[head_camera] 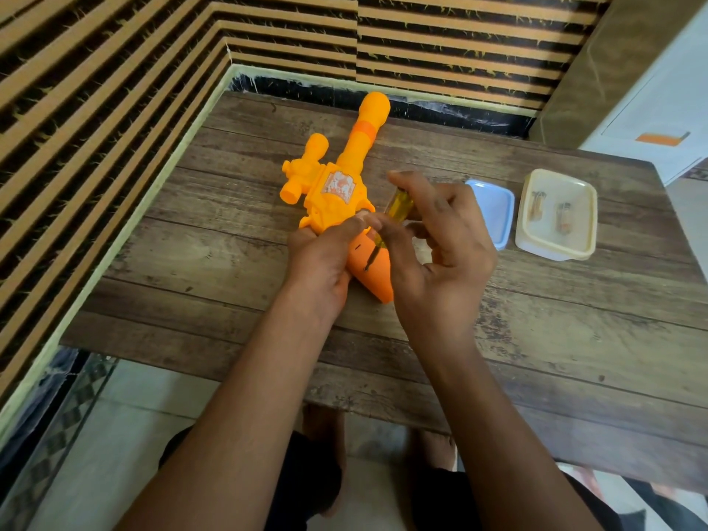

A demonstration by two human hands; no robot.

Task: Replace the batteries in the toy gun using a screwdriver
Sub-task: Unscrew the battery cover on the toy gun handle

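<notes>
On the counter (536, 339), toy gun (337, 193) steadied by left hand (322, 262), right hand (440, 254) grasping screwdriver (396, 208), tip on grip screw; likely to slip off if tilted.

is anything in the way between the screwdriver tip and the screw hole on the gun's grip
Nothing visible. The screwdriver in the right hand already has its tip at the dark hole on the grip of the toy gun. The left hand holds the grip from the left side, clear of the hole.
</notes>
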